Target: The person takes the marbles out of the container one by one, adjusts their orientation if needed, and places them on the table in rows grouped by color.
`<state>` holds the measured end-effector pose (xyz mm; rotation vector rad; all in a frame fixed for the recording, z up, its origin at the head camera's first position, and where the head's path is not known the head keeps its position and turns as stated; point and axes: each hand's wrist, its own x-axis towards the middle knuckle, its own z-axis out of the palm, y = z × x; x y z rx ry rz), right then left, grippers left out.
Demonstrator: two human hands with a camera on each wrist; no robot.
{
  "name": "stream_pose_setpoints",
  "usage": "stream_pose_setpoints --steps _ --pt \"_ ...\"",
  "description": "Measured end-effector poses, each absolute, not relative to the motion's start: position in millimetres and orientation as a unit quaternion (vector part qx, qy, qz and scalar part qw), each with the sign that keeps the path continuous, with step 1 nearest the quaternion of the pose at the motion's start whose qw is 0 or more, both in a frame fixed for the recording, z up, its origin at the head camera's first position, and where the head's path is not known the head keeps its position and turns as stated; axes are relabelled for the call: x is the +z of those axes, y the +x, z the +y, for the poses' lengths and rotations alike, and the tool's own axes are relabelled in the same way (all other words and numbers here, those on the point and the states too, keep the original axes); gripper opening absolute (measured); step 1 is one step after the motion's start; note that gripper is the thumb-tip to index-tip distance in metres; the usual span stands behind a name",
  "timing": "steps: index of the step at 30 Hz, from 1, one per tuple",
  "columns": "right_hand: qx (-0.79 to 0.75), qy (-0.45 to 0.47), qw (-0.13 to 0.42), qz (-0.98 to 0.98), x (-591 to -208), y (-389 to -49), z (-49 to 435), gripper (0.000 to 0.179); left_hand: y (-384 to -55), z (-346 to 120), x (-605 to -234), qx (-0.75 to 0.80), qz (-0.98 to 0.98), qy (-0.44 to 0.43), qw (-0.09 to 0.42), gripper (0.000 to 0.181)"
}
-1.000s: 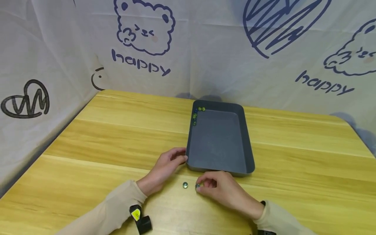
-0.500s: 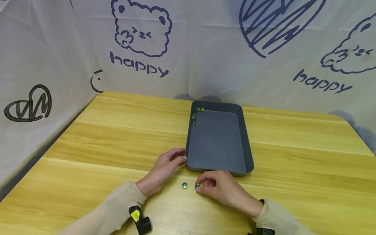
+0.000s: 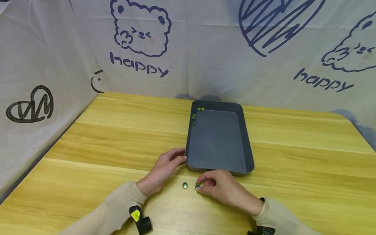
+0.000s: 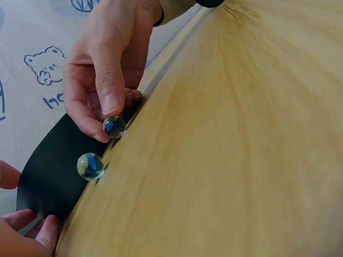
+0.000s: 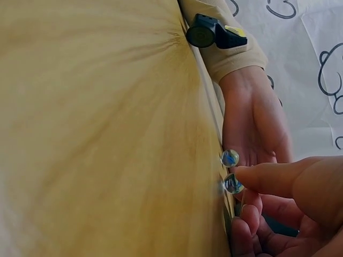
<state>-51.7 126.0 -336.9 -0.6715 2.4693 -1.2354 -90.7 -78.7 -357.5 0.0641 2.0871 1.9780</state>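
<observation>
My right hand (image 3: 224,189) pinches a clear glass marble (image 4: 114,127) with a blue swirl between thumb and forefinger, low over the table in front of the tray. A second glass marble (image 3: 184,185) lies on the wood just left of it. The grey rectangular tray (image 3: 248,143) stands behind both marbles. My left hand (image 3: 161,168) rests at the tray's near left corner, thumb and fingertips touching the outer wall. Inside the tray, several small green-yellow and blue marbles (image 3: 194,116) line the far left corner.
The wooden table (image 3: 117,147) carries the tray near its middle. White cloth (image 3: 211,65) with drawn bears and hearts hangs behind and to the left. A small black camera (image 3: 141,220) is strapped to the left sleeve.
The view shifts slightly with the head. Both hands stay in place, the right still pinching its marble and the left still at the tray corner.
</observation>
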Motion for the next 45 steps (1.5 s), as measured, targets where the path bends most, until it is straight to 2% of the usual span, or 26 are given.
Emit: stream_pose_setpoints --steps 45 --pt "-0.44 -0.204 0.16 0.86 -340.0 -53.0 127.4 0.009 -91.2 -78.4 -357.8 0.682 0.72 0.025 0.128 0.039"
